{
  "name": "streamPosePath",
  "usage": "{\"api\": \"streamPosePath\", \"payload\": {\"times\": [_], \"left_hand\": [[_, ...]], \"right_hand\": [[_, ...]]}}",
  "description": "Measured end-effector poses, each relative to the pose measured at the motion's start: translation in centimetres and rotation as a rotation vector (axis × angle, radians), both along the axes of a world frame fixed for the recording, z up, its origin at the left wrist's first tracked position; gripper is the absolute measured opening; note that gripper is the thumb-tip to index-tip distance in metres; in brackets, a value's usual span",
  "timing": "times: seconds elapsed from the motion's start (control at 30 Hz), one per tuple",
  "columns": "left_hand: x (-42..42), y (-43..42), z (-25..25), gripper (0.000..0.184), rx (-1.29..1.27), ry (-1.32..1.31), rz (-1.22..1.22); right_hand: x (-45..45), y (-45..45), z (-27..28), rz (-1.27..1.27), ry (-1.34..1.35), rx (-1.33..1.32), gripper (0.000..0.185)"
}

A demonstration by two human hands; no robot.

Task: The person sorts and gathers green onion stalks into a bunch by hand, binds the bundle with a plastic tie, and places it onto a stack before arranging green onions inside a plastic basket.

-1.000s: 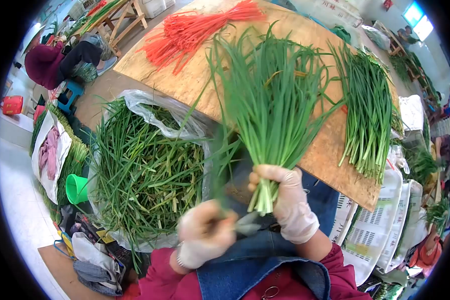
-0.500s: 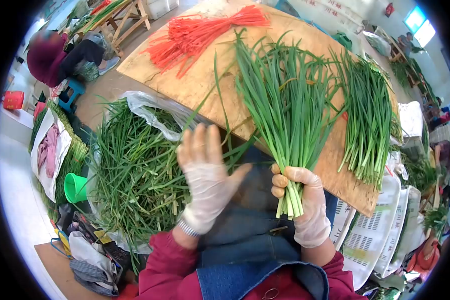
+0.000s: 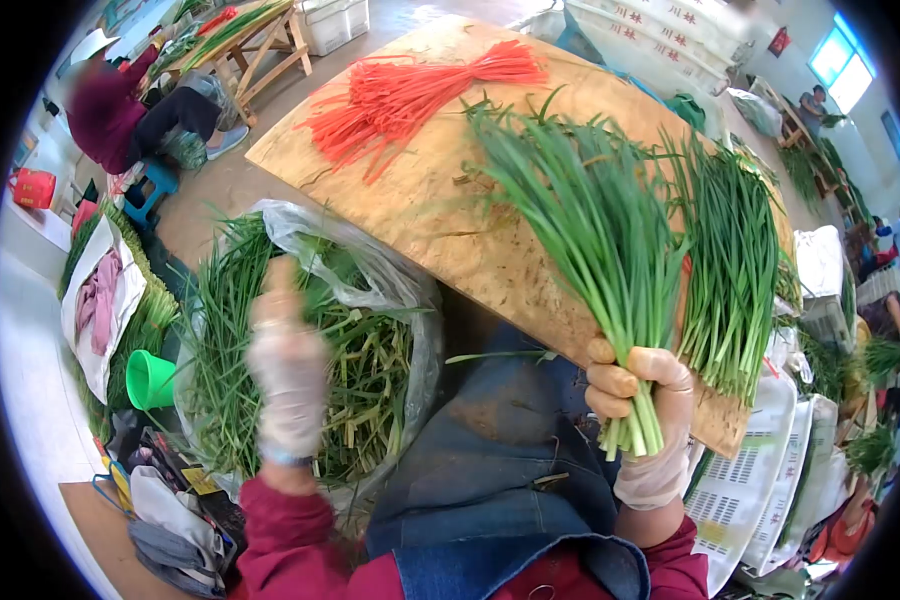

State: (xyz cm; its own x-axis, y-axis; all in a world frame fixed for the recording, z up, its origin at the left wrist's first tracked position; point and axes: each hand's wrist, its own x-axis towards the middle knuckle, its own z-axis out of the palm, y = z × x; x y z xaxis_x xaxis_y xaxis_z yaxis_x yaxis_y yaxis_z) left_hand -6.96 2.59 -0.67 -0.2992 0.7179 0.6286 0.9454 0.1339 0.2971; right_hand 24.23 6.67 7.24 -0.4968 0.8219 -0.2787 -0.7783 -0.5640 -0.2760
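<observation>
In its plastic-gloved fingers, my right hand grips a bunch of garlic chives near the pale cut ends. The leaves fan up and away over the wooden board. My left hand, also gloved, is over a clear plastic bag filled with loose green leaves. Motion smears its fingers, so I cannot make out whether they hold anything. Right of the held bunch, another pile of garlic chives lies on the board. Red ties are spread at the board's far side.
A green bucket stands left of the bag. White crates are beside the board on the right. At the upper left a person sits by a blue stool. One loose leaf sticks out over my lap.
My left hand has swung left and is now over the bag, its spread fingers blurred. My right hand has shifted slightly right with the bunch. Leaves that trailed between bag and board have gone from there.
</observation>
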Motion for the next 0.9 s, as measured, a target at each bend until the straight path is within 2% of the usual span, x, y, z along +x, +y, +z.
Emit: {"api": "streamPosePath", "payload": {"times": [0.03, 0.07, 0.13, 0.2, 0.23, 0.27, 0.33, 0.37, 0.43, 0.5, 0.57, 0.63, 0.73, 0.8, 0.87, 0.9], "left_hand": [[-2.9, -2.2, 0.4, 0.059, 0.015, -0.076, 0.087], [-6.6, -4.7, 0.1, 0.055, -0.03, 0.136, 0.226], [-10.1, -8.4, 0.6, 0.057, -0.495, 0.062, 0.681], [-10.2, -10.6, 0.2, 0.064, -0.662, 0.327, 0.749], [-9.6, -10.7, -0.9, 0.067, -0.524, 0.389, 0.603], [-7.7, -9.8, 0.1, 0.063, -0.439, 0.254, 0.37], [-1.6, -6.0, 2.6, 0.054, -0.172, -0.187, -0.035], [0.8, -4.1, 3.9, 0.047, -0.127, -0.273, -0.183], [4.5, -0.7, 5.7, 0.038, -0.001, -0.303, -0.367], [7.3, 2.7, 7.2, 0.034, 0.081, -0.282, -0.519], [9.7, 5.9, 8.5, 0.038, 0.017, -0.093, -0.562], [11.7, 9.4, 7.8, 0.04, -0.154, 0.079, -0.486], [12.9, 14.6, 4.4, 0.02, -0.262, 0.218, -0.5], [11.5, 16.5, 4.0, 0.008, -0.197, 0.08, -0.539], [7.0, 15.9, 5.9, 0.01, 0.03, 0.037, -0.456], [3.6, 14.9, 6.6, 0.017, 0.335, -0.142, -0.583]], "right_hand": [[0.1, 0.2, 0.4, 0.01, 0.012, 0.027, 0.029], [0.1, 0.4, 0.6, 0.02, 0.025, 0.057, 0.029], [0.1, 0.3, 0.7, 0.014, -0.032, 0.042, 0.03], [-0.3, 0.2, 0.5, 0.032, -0.036, 0.043, 0.033], [-0.5, 0.1, 0.2, 0.049, -0.07, 0.033, 0.034], [-0.6, -0.2, -0.2, 0.071, -0.107, 0.019, 0.034], [-0.8, -0.8, -1.1, 0.085, -0.152, -0.002, 0.034], [-0.8, -1.3, -1.5, 0.089, -0.224, -0.002, 0.033], [-1.0, -2.3, -1.5, 0.074, -0.439, 0.021, 0.03], [-0.6, -3.0, -2.3, 0.109, -0.518, 0.041, 0.029], [-0.3, -3.7, -2.6, 0.12, -0.584, 0.05, 0.029], [-0.1, -4.0, -2.8, 0.128, -0.605, 0.07, 0.027], [0.6, -4.5, -3.0, 0.149, -0.613, 0.123, 0.026], [1.3, -4.6, -2.9, 0.181, -0.664, 0.17, 0.026], [2.0, -4.6, -3.1, 0.181, -0.7, 0.188, 0.024], [2.3, -4.6, -3.0, 0.179, -0.716, 0.188, 0.023]]}}
